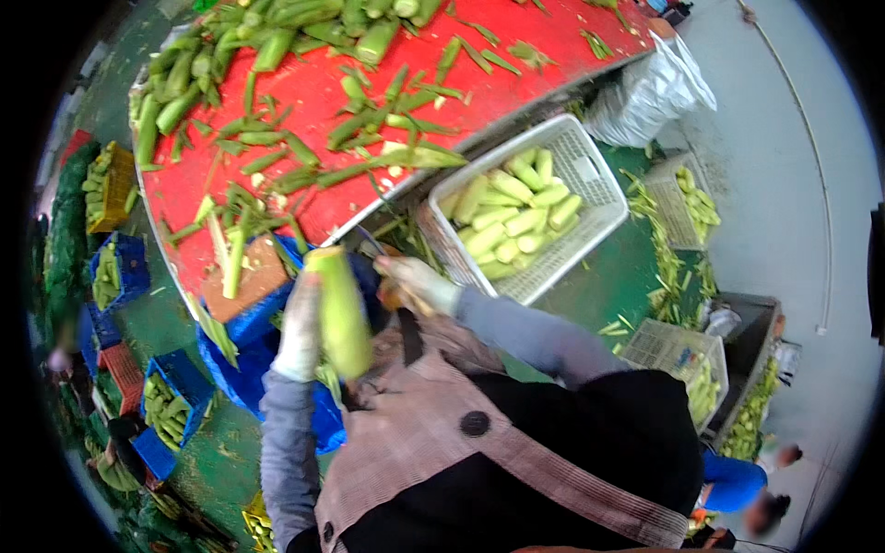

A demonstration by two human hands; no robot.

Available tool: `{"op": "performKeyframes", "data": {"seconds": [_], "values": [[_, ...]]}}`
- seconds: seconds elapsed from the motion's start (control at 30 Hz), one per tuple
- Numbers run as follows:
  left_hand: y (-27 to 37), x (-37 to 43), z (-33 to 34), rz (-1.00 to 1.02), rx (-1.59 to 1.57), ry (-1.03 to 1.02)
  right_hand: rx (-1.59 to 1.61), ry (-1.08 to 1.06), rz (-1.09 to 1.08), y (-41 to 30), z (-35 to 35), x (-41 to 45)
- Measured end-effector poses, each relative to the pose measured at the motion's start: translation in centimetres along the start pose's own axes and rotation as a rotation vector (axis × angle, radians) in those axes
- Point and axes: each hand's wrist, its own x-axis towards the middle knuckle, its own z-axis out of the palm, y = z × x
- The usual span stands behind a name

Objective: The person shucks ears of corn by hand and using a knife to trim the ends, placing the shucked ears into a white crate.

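Note:
My gloved left hand (302, 328) is closed around an ear of corn in pale green husk (340, 314), its cut end pointing towards the table. Beside it, on the right, my gloved right hand (415, 280) grips a handle, with what looks like a knife blade (371, 240) extending up and left; motion blurs it. A brown board (247, 276) lies at the table corner just beyond my left hand, with husk strips on it. Cut husk pieces and stalk ends (352, 124) are scattered over the red table (311, 90).
At the table's right side stands a white plastic crate (529, 294) of trimmed corn. A blue bag or liner (238, 373) hangs below the board. White sack (646, 97) at upper right. More crates, including a blue one (193, 377), stand on the green floor; other people are at the lower right.

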Motion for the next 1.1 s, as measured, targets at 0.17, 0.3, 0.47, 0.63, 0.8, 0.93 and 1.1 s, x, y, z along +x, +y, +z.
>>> {"op": "performKeyframes", "data": {"seconds": [0.17, 0.3, 0.47, 0.63, 0.8, 0.93, 1.1], "values": [[-1.7, 3.8, 8.7, 0.69, 1.004, -0.578, 0.322, 0.003, -0.47, 7.2, -7.5, -4.9], [-3.9, 6.0, 8.8, 0.614, 0.871, -0.672, 0.636, -0.05, -0.37, 2.2, -12.0, -7.8], [-1.5, 8.9, -1.0, 0.356, 0.679, -0.109, 0.588, 0.63, -0.395, 0.2, -22.9, -6.6], [-1.3, 8.6, -12.7, 0.235, 0.298, 0.359, 0.427, 1.073, -0.524, -8.2, -28.1, -2.5], [-2.3, 8.8, -18.1, 0.179, -0.013, 0.631, -0.142, 0.56, -0.598, -27.1, -12.3, 13.7], [-4.3, 11.4, -18.5, 0.224, -0.18, 0.766, -0.787, 0.26, -0.521, -37.1, 4.0, 30.9], [-6.6, 13.2, -17.7, 0.398, -0.072, 1.005, -1.575, 0.403, -1.074, -49.4, 22.1, 48.7]]}}
